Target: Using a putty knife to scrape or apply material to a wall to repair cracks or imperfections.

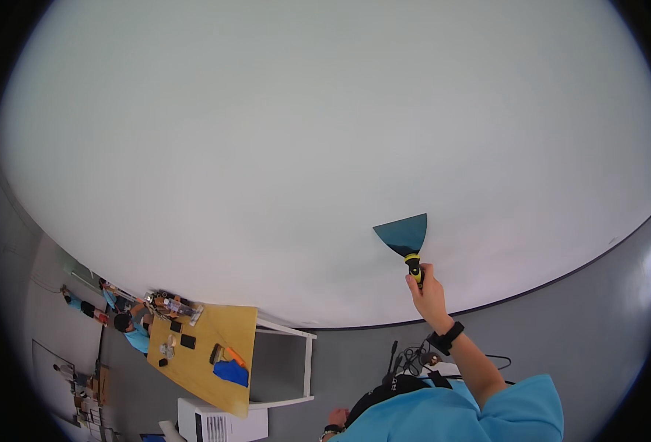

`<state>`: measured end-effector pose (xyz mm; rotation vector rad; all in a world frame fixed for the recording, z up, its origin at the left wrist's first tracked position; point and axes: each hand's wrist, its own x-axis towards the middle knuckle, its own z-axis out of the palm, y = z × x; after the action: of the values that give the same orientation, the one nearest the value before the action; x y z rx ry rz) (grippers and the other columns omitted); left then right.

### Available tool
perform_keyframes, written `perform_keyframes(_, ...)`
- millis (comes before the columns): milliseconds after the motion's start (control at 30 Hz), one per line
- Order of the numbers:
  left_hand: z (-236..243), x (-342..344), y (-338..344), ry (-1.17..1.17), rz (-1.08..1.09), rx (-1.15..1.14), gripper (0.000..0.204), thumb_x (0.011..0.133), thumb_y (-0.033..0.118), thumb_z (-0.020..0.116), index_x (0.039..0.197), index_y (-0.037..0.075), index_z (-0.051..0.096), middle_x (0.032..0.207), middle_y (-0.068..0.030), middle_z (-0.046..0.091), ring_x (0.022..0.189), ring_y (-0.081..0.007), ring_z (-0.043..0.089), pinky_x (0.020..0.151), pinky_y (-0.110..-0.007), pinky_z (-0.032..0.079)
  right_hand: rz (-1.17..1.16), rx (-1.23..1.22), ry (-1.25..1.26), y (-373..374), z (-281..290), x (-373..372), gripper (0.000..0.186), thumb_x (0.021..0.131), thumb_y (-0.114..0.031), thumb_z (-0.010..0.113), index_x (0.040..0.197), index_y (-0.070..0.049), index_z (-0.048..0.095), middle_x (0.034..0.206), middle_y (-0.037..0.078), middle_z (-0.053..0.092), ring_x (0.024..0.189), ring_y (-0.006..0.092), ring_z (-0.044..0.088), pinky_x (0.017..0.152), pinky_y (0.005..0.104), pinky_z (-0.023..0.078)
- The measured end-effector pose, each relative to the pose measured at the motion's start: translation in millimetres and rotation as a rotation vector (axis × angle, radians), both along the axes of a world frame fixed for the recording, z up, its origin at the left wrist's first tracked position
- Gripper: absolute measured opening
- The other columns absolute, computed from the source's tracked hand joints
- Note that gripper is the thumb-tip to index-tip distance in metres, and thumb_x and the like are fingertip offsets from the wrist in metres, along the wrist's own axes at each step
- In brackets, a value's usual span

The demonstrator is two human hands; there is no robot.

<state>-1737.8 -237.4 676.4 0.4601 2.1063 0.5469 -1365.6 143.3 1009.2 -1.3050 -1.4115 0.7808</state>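
Note:
A putty knife with a wide blue-green blade and a black and yellow handle is held up in front of the white wall. My right hand is closed round its handle, the blade pointing up and slightly left. Blade and wall look close together, but whether the edge touches I cannot tell. Low in the view, by my body, hangs my left hand; its fingers are too small to make out.
At lower left stands a wooden table with a blue cloth, an orange-handled tool, a brush and several small items. Below it is a white appliance. Cables show beside me; other people are beyond the table.

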Motion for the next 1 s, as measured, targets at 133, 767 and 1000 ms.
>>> perform_keyframes(133, -18.4, -23.9, 22.5, -0.050, -0.019, 0.037, 0.025, 0.089, 0.021, 0.050, 0.093, 0.003, 0.067, 0.083, -0.0100, 0.070, 0.068, -0.0184, 0.065, 0.058, -0.030, 0.050, -0.107, 0.085, 0.079, -4.8, 30.4, 2.6, 0.033, 0.091, -0.022, 0.060, 0.110, -0.002, 0.042, 0.080, 0.015, 0.063, 0.065, 0.0290, 0.064, 0.056, 0.0343, 0.048)
perform_keyframes(767, 153.8, -5.1, 55.0, 0.123, -0.356, 0.143, 0.027, 0.089, 0.024, 0.055, 0.098, 0.000, 0.064, 0.086, -0.0138, 0.067, 0.079, -0.0235, 0.064, 0.068, -0.036, 0.051, -0.009, -0.099, 0.370, -16.4, -24.6, -89.7, 0.034, 0.098, -0.033, 0.047, 0.100, 0.000, 0.038, 0.067, 0.016, 0.059, 0.062, 0.0324, 0.064, 0.056, 0.0403, 0.048)
perform_keyframes(1000, 359.7, 10.9, 43.6, 0.306, -0.499, 0.284, 0.029, 0.089, 0.026, 0.057, 0.098, -0.001, 0.062, 0.086, -0.0149, 0.066, 0.078, -0.0231, 0.063, 0.067, -0.037, 0.050, 0.194, -0.348, 1.004, -15.3, 23.0, -116.6, 0.030, 0.099, -0.030, 0.043, 0.103, 0.000, 0.044, 0.092, 0.013, 0.063, 0.079, 0.0224, 0.068, 0.069, 0.0316, 0.055)
